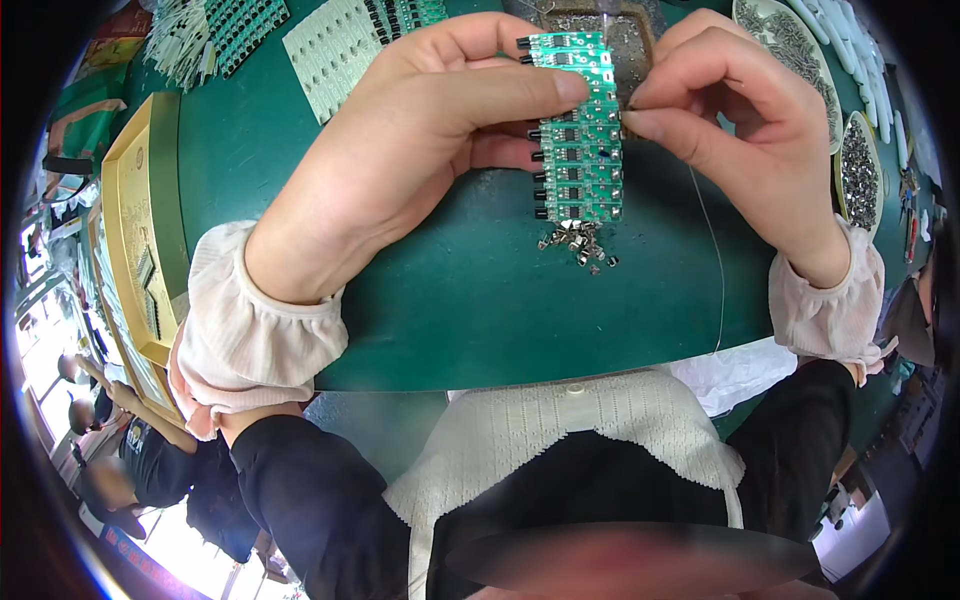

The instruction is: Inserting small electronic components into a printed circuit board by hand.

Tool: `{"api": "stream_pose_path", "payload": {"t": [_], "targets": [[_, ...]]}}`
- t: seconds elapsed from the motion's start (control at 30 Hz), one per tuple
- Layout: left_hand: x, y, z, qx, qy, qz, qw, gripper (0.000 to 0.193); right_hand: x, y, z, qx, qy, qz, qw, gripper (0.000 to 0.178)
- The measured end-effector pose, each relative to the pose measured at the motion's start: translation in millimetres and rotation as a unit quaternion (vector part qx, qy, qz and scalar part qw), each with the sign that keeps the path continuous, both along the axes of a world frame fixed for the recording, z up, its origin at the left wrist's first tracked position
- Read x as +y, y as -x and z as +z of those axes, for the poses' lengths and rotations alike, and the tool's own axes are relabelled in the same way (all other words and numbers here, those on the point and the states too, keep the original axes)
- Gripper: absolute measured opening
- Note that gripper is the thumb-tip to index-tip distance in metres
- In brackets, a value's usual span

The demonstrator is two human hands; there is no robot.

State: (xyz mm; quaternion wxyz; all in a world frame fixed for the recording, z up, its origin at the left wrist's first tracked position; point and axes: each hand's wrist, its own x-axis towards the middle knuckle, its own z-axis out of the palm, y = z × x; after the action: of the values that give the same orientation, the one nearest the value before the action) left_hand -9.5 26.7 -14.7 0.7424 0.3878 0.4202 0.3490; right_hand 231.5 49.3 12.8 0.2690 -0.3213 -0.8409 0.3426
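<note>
Circuit strip (pixel 580 130) needs steadying: left hand (pixel 430 120) clamps its edge, right hand (pixel 735 110) fingers pinch closed beside it, above loose clips (pixel 580 243).

Bright, even light; edges bend (fisheye), corners dark.

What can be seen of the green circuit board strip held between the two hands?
The green circuit board strip is a long, narrow panel of small identical boards joined in a column, each with dark chips and a black part jutting from its left edge. It is held above the green table, long axis running away from the person. The left hand pinches it, thumb on its face; the right hand touches its right edge with its fingers. Small loose metal clips lie below its near end.
</note>
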Motion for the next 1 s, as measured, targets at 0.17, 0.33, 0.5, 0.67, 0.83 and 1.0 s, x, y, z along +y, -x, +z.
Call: {"api": "stream_pose_path", "payload": {"t": [0.17, 0.33, 0.5, 0.67, 0.83, 1.0], "targets": [[1.9, -1.5, 5.1, -0.016, 0.007, -0.03, 0.999, 0.018, 3.2, -1.5, -5.2, 0.033, 0.072, 0.005, 0.997, 0.014], [3.5, -0.7, 6.7, -0.04, 0.01, -0.052, 0.998, 0.016, 1.5, -6.5, -2.1, -0.011, -0.117, 0.058, 0.991, 0.027], [1.4, 3.7, 2.1, 0.002, -0.013, 0.003, 1.0, 0.018, -3.6, -2.7, 10.8, -0.066, -0.036, -0.023, 0.997, 0.034], [-0.6, -1.6, 5.9, 0.029, -0.04, -0.013, 0.999, 0.019, -2.7, -5.7, 6.1, -0.084, -0.117, 0.007, 0.99, 0.036], [13.2, -7.0, 5.4, 0.013, 0.022, -0.032, 0.999, 0.025, -4.4, -4.8, 7.5, -0.079, -0.129, 0.01, 0.988, 0.035], [2.3, -11.6, 21.1, -0.018, 0.009, -0.031, 0.999, 0.025, -0.3, -10.3, 3.1, -0.064, -0.15, 0.016, 0.987, 0.033]]}}
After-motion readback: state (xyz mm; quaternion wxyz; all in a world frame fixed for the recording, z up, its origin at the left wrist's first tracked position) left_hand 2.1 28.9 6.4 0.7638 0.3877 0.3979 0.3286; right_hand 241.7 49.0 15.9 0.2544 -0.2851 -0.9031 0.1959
